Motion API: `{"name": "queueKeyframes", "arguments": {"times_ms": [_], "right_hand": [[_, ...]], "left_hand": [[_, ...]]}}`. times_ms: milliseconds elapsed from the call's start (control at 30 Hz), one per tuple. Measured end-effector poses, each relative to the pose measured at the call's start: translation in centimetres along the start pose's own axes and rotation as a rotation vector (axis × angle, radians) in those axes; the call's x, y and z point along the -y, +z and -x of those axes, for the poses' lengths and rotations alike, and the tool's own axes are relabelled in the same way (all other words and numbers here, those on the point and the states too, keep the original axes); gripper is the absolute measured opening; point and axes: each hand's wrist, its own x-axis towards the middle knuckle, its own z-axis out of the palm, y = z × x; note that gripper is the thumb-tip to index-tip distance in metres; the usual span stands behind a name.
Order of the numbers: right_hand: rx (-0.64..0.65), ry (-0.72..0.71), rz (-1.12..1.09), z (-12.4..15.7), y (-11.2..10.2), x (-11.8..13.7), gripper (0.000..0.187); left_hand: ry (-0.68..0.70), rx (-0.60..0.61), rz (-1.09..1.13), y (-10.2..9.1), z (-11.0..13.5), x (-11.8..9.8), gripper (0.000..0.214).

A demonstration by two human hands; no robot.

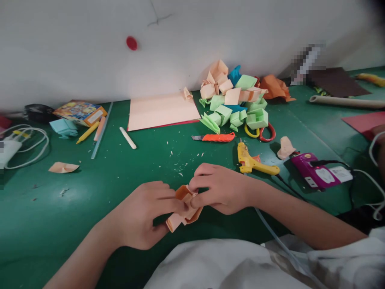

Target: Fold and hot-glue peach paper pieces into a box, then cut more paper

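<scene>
Close to my body, a folded peach paper piece (177, 220) is held in both hands just above the green table (120, 168). My left hand (144, 212) pinches its left side between thumb and fingers. Thumb and fingertips of my right hand (222, 188) are closed on its upper right part; the fingertips partly cover the folds. Beyond my right hand lies a yellow hot glue gun (249, 160), nozzle pointing away. An orange utility knife (218, 138) with its blade out rests farther back.
Behind the knife sits a heap of folded green, peach and blue paper pieces (228, 100), beside scissors (266, 132). Peach sheets (162, 112) lie against the wall. A purple power adapter box (315, 168) with cables stands right; a clear ruler (102, 130) and markers (88, 132) lie left.
</scene>
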Motion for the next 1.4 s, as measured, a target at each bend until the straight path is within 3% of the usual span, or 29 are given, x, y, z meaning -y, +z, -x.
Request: {"name": "queueKeyframes", "arguments": {"times_ms": [367,833,1200,1400], "right_hand": [[0.015,0.021,0.037,-0.32,0.61,-0.04,0.030],[0.032,0.032,0.030,-0.18,1.02,0.01,0.031],[0.051,0.050,0.020,-0.27,1.05,-0.02,0.031],[0.077,0.056,0.025,-0.29,0.99,0.03,0.032]], "left_hand": [[0.038,-0.040,-0.109,-0.09,-0.16,0.29,0.026],[-0.032,0.020,-0.033,-0.02,-0.03,0.40,0.028],[-0.050,0.036,-0.096,-0.30,0.01,0.12,0.026],[-0.013,-0.006,-0.172,-0.12,0.06,0.55,0.025]]}}
